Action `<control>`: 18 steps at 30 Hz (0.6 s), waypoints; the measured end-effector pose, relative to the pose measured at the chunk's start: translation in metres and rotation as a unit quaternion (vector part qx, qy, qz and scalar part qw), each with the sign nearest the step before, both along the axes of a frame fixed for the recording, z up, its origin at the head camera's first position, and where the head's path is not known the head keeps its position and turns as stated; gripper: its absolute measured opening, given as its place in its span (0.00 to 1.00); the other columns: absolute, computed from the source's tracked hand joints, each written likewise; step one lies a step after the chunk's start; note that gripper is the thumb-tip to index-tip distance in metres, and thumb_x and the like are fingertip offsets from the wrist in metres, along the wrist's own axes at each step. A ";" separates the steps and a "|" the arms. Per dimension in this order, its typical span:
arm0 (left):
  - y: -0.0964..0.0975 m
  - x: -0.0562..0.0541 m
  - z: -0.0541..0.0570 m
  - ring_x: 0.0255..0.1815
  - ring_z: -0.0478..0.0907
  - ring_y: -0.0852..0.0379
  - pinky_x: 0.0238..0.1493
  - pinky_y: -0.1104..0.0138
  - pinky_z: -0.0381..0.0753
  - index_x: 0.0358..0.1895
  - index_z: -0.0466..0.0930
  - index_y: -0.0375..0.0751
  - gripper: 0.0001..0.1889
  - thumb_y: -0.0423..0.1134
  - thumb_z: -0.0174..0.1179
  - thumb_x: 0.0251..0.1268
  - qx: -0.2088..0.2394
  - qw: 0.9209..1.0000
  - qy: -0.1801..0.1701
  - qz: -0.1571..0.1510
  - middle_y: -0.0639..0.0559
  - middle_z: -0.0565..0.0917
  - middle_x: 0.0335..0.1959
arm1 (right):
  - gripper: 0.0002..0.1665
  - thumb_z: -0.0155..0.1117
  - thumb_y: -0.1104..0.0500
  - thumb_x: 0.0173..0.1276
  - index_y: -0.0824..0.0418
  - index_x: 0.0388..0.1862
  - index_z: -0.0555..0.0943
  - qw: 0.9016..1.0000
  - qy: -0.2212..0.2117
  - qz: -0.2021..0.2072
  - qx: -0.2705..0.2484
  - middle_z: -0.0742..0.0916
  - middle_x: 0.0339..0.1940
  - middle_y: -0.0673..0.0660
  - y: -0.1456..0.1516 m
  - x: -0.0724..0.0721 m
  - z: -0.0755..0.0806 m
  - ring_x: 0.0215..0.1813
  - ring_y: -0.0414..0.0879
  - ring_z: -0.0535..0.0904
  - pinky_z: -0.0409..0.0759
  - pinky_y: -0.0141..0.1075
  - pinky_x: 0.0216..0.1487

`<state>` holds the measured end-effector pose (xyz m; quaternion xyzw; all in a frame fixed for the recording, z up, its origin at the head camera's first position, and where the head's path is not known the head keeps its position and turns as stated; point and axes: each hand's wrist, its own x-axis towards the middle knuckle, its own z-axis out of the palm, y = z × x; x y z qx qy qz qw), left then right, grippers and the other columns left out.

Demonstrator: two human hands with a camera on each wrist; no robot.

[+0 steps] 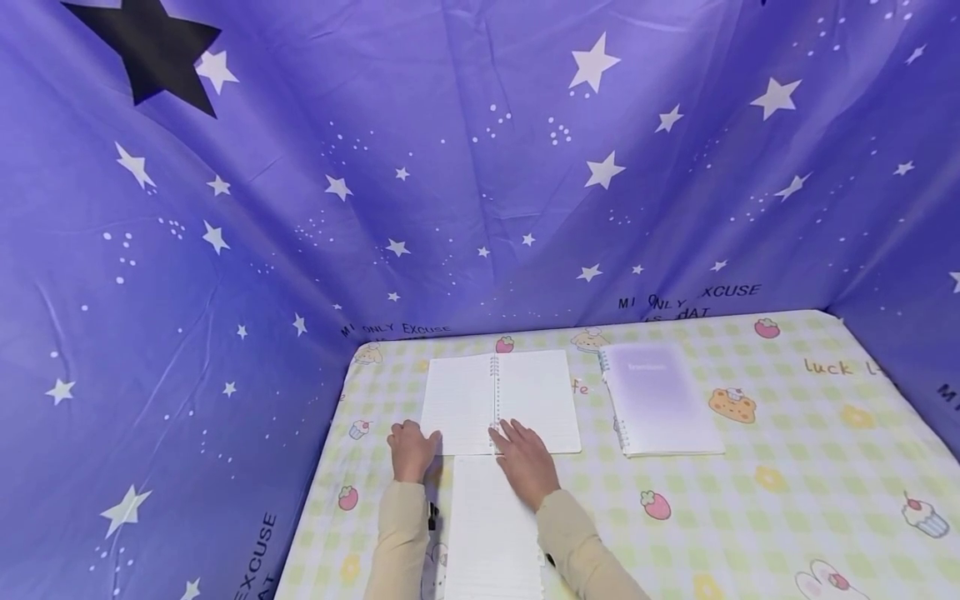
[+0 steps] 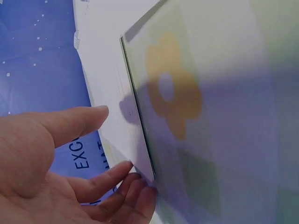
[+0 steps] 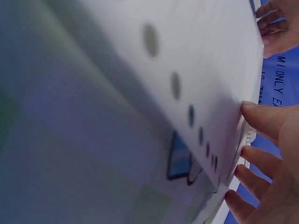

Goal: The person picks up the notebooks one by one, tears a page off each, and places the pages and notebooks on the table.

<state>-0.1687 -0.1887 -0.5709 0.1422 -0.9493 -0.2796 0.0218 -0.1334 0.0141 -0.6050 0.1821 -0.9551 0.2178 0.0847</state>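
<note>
A spiral notebook (image 1: 536, 400) lies open on the cloth, with white lined pages on both sides of its rings. My left hand (image 1: 412, 450) is at its lower left corner. In the left wrist view, that hand's fingertips (image 2: 140, 196) meet the page edge while the thumb stays raised apart. Relaxed fingers of my right hand (image 1: 527, 462) rest near the lower end of the rings. Below the notebook lies white lined paper (image 1: 491, 525), partly under the right wrist. Punched holes run along a paper edge (image 3: 191, 114) in the right wrist view.
A purple-covered spiral notebook (image 1: 663, 408) lies closed to the right. Green checked cloth (image 1: 810, 450) with printed cartoons covers the table. Purple star-patterned curtains (image 1: 480, 167) hang behind and at both sides.
</note>
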 end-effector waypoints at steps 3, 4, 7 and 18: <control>0.003 -0.001 0.001 0.47 0.70 0.31 0.48 0.43 0.76 0.44 0.74 0.18 0.24 0.40 0.65 0.59 0.002 1.000 -0.013 0.007 0.26 0.72 0.45 | 0.29 0.69 0.58 0.63 0.58 0.64 0.79 1.000 0.000 -0.005 0.000 0.80 0.67 0.61 0.000 0.000 -0.005 0.70 0.57 0.72 0.70 0.52 0.71; 0.004 -0.002 0.001 0.48 0.69 0.31 0.47 0.43 0.76 0.45 0.73 0.18 0.24 0.41 0.65 0.59 0.004 1.000 -0.020 0.011 0.26 0.72 0.45 | 0.29 0.69 0.58 0.63 0.58 0.64 0.78 1.000 0.000 -0.005 -0.001 0.79 0.67 0.60 0.000 0.000 -0.006 0.70 0.57 0.72 0.70 0.52 0.71; 0.006 -0.005 0.002 0.49 0.69 0.31 0.46 0.42 0.77 0.46 0.72 0.18 0.25 0.41 0.64 0.60 0.017 0.999 -0.037 0.023 0.25 0.72 0.47 | 0.29 0.69 0.58 0.64 0.57 0.65 0.78 1.000 0.002 -0.008 0.001 0.79 0.68 0.60 0.000 0.000 -0.008 0.71 0.56 0.71 0.69 0.52 0.71; 0.007 -0.003 0.003 0.47 0.70 0.30 0.45 0.41 0.77 0.42 0.73 0.19 0.21 0.39 0.63 0.58 0.032 0.998 -0.028 0.047 0.25 0.73 0.45 | 0.29 0.65 0.59 0.67 0.58 0.68 0.75 1.000 -0.028 -0.005 0.008 0.77 0.70 0.61 -0.001 0.007 0.000 0.73 0.57 0.68 0.65 0.52 0.74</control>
